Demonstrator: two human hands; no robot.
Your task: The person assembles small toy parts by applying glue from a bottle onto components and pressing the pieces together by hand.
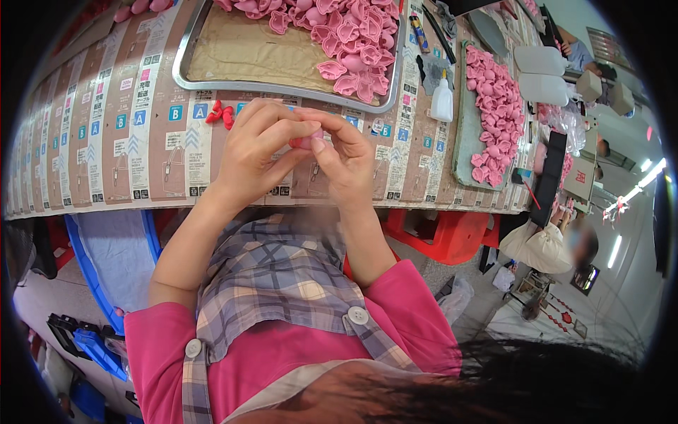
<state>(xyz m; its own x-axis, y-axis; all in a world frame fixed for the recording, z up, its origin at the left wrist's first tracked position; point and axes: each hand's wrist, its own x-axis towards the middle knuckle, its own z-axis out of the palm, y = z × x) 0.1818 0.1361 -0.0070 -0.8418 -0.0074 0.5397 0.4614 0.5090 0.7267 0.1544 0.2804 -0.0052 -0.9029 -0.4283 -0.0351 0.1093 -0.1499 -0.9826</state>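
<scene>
My left hand and my right hand meet above the near part of the table, fingertips pinched together. Between them is a small pink and red piece, mostly hidden by the fingers, so its exact shape cannot be made out. Just left of my left hand, a few small curved red pieces lie on the table. Beyond both hands stands a metal tray lined with brown paper. Pink moulded pieces, shaped like hollow shells or petals, are heaped over its far and right side.
Printed cardboard-like sheeting covers the table. To the right are a white squeeze bottle, a glue tube and a green-edged tray of more pink pieces. A red stool and a blue crate stand below the table edge.
</scene>
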